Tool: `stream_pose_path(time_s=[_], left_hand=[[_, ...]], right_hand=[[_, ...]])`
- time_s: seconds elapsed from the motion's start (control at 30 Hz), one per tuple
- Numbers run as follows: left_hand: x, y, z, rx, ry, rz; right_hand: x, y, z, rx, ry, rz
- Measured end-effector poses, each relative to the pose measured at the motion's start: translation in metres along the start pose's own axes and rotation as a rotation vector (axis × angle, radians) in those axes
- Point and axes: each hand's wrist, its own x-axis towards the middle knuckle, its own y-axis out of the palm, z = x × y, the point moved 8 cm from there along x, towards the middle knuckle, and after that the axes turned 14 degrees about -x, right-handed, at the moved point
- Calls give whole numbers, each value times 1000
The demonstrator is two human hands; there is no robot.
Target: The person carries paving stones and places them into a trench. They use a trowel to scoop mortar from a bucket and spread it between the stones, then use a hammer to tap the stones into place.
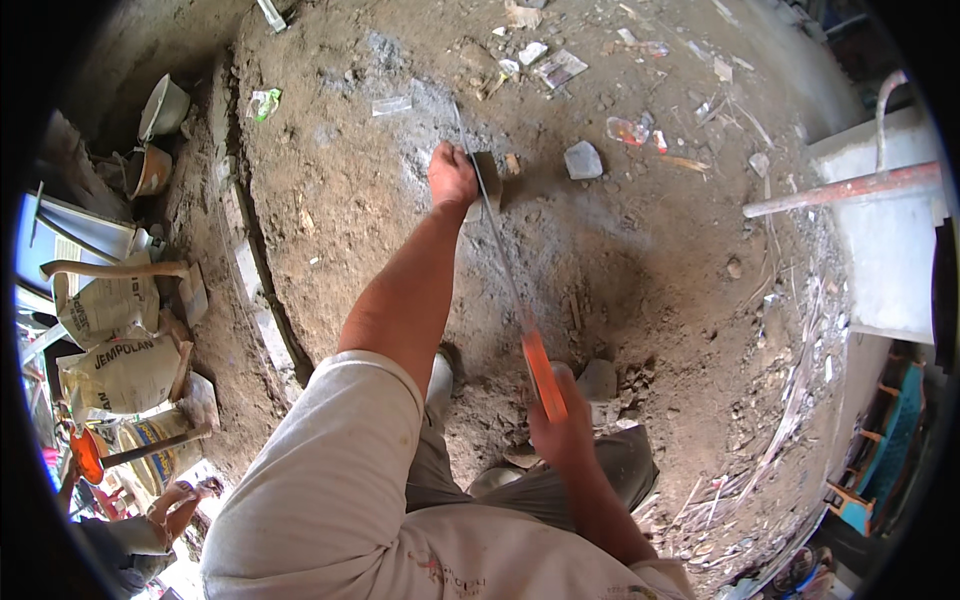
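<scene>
My right hand (563, 432) is wrapped round the orange handle (543, 372) of a handsaw, low in the middle. Its long thin blade (497, 235) slants up and away to the left, across a small grey-brown block (487, 178) on the dirt floor. At the block's left side my left hand (453, 178) is closed on it, with the blade passing just right of the fingers. Part of the block is hidden by the hand and blade. Pale dust lies on the ground about it.
A whitish chunk (583, 160) and litter lie right of the block. Paper sacks (125, 370) and buckets (163, 108) stand left, beyond a low ledge (247, 265). Another person's limb (172, 510) shows lower left. A reddish pole (840, 190) juts in from the right.
</scene>
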Motion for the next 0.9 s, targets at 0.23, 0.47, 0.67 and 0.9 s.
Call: stream_pose_path(time_s=[0.23, 0.47, 0.67, 0.9], left_hand=[[0, 10, -3, 39, 5, 31], [1, 2, -10, -40, -18, 12], [-7, 6, -11, -4, -20, 20], [4, -3, -3, 28, 22, 30]], right_hand=[[40, -2, -4, -11, 98, 105], [-15, 3, -10, -51, -58, -118], [4, -1, -16, -58, 32, -6], [17, 11, 3, 3, 44, 10]])
